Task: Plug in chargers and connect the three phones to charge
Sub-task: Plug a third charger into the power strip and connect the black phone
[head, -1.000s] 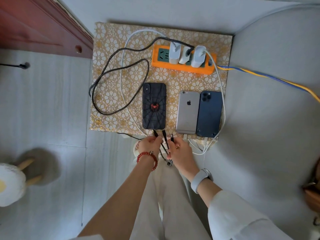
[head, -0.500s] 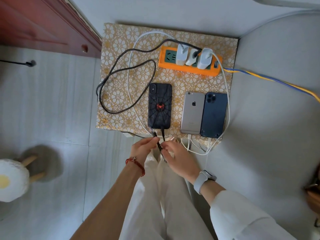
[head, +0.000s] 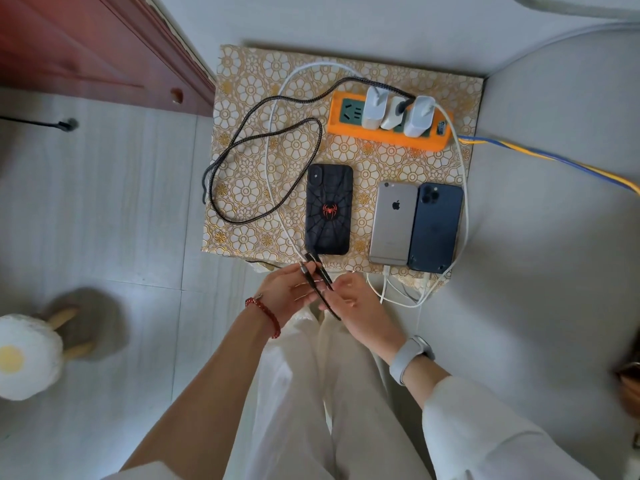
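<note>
Your left hand (head: pixel 287 292) and right hand (head: pixel 356 303) meet just off the near edge of the patterned table (head: pixel 242 81), both pinching the black braided cable (head: pixel 256 140) at its connector ends (head: pixel 313 268). Your left fingers curl around the dark plugs from the left; your right fingertips close on the cord from the right, a little nearer to you. The plug tips point toward the bottom edge of the black spider-case phone (head: pixel 329 209) and sit just beside it; whether one touches the port, you cannot tell. That phone lies face down at the near middle of the table. To its right, the silver phone (head: pixel 393 223) and the dark blue phone (head: pixel 436 226) lie side by side, touching, each with a white cable (head: pixel 464 202) at its near end. At the far right sits the orange power strip (head: pixel 349 128) with three white chargers (head: pixel 375 107) plugged in.
</note>
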